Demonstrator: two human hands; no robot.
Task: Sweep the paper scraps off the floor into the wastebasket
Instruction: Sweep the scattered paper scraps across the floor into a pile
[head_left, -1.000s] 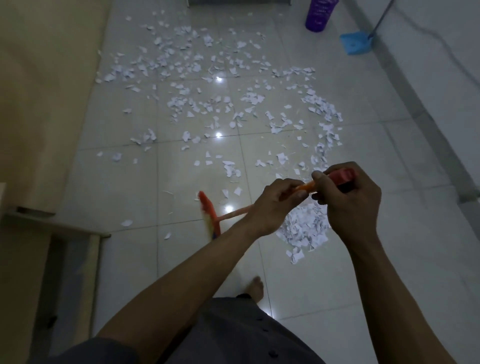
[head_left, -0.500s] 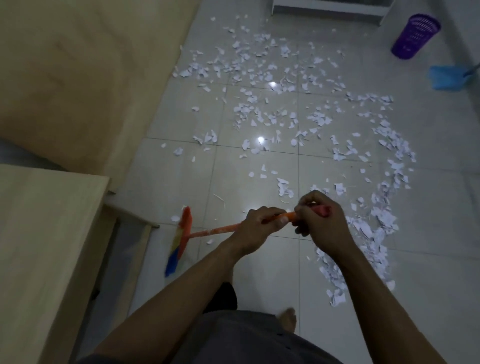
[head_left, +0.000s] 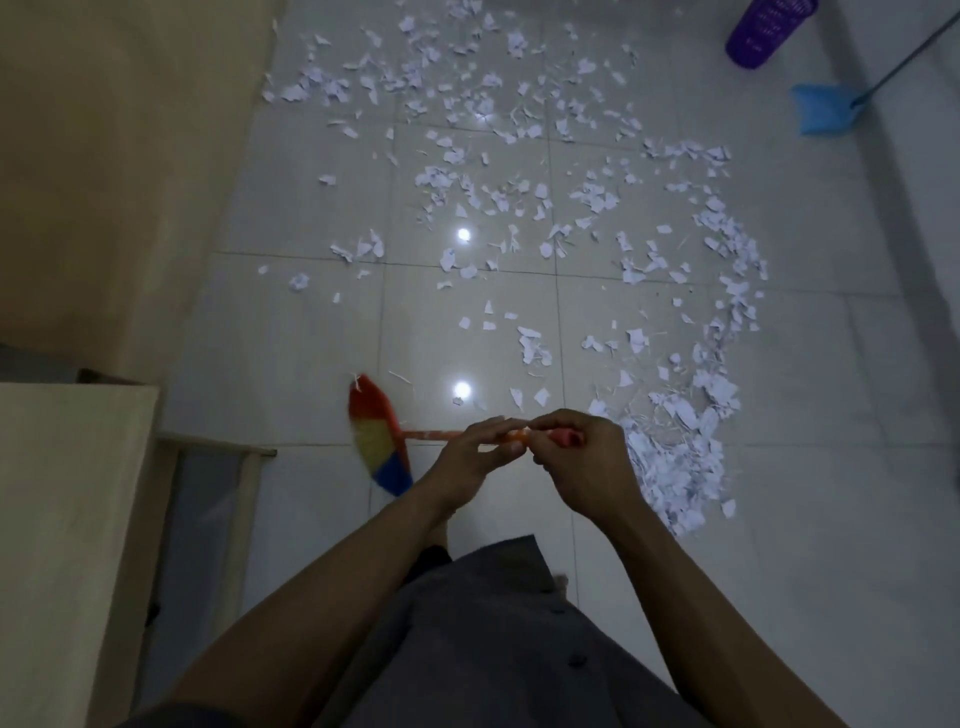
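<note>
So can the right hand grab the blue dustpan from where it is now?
Probably not. The right hand grips the broom near the body, and the blue dustpan lies far across the floor, near the purple wastebasket. Only paper scraps lie between; it looks too far.

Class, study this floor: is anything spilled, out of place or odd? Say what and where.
Torn paper scraps litter the tiled floor, scattered across the middle and heaped in a pile beside the right hand, which grips the broom. The purple wastebasket stands far off at top right.
</note>
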